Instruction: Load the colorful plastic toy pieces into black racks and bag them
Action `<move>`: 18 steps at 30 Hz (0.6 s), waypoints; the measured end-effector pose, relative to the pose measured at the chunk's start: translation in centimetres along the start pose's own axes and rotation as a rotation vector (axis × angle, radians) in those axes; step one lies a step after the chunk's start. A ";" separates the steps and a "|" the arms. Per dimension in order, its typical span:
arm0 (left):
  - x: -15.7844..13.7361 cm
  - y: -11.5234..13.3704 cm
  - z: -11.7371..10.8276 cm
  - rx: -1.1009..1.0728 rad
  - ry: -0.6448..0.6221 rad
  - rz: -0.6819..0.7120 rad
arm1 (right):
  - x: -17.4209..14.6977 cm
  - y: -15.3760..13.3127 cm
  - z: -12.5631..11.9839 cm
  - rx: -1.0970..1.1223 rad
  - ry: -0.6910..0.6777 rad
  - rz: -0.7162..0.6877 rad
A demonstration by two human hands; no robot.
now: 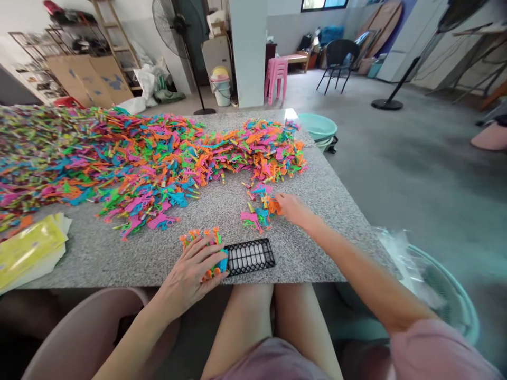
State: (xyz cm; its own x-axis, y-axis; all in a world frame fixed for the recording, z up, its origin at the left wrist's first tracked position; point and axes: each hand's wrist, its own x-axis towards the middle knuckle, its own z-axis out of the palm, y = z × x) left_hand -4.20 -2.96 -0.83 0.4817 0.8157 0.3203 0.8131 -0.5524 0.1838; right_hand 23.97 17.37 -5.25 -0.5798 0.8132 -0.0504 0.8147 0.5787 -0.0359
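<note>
My left hand (192,269) lies with fingers spread over a bunch of colourful plastic toy guns (216,237) at the left end of a black lattice basket (250,255). The basket's right part shows bare slats; its left end is hidden under my hand and the toys. At the right, my right hand (295,208) has its fingertips closed on an orange toy gun (274,206) in a small cluster. Pink and blue toy guns (251,217) lie beside it. My right fingers are partly hidden and slightly blurred.
A large heap of toy guns (158,150) spreads across the speckled stone table (320,200). Yellow printed packets (35,245) lie at the left. Below the table edge stand a pink bin (91,327) and a green basket (455,287) with clear plastic bags. A turquoise basin (319,125) stands beyond the table.
</note>
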 end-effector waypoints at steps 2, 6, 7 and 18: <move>0.0 0.0 0.1 -0.018 -0.004 -0.009 | -1.2 0.8 -0.1 0.043 0.037 0.066; 0.0 0.1 0.1 -0.036 -0.032 -0.039 | -2.7 2.4 -0.2 0.220 0.045 0.118; 0.1 0.2 0.0 -0.034 -0.039 -0.041 | -2.8 2.6 -0.2 0.266 0.006 0.101; 0.2 -0.2 0.1 -0.025 -0.031 -0.021 | -3.8 2.6 0.0 0.328 -0.300 0.269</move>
State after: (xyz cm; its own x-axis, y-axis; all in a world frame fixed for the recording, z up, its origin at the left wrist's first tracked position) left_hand -4.26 -2.68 -0.93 0.4752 0.8318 0.2870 0.8147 -0.5391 0.2137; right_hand 28.25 15.79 -5.14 -0.3637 0.8492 -0.3829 0.9200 0.2630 -0.2906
